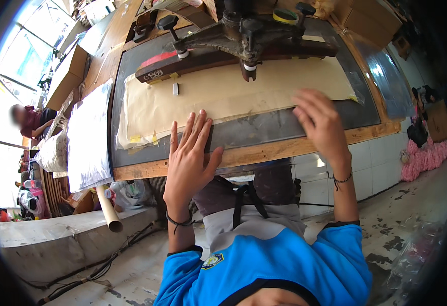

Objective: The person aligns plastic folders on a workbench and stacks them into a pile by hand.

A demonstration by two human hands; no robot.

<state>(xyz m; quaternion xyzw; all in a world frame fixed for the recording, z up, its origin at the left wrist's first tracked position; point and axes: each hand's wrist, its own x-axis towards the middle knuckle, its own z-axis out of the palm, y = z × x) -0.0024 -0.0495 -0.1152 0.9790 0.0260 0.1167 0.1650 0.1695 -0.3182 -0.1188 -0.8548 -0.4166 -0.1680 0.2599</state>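
Lying across the dark board (269, 126) of a bench, a long tan sheet (254, 94) is found directly ahead of both hands, its near edge reached by the left hand and its right-hand part by the right hand. Yellow tape (154, 138) is noted along the near left edge of the sheet. The fingertips of the left hand (190, 153) are placed over the sheet near that edge, left of its middle, while the palm is held over the dark board and the wooden edging (264, 151). This hand is spread, palm down, with the fingers extended forward and the thumb set out to the right. The right hand (318, 116) is slightly blurred; its fingers are loosely bent and directed up and to the left, over the near margin of the sheet. Whether the sheet is touched by it cannot be told. Both forearms are extended forward from blue sleeves, and a dark bracelet is worn on each wrist. Beyond the left fingertips, a small grey block (176, 89) is seen resting on the sheet, just short of a long bar (198, 65) carried beneath a dark metal bracket (244, 38).
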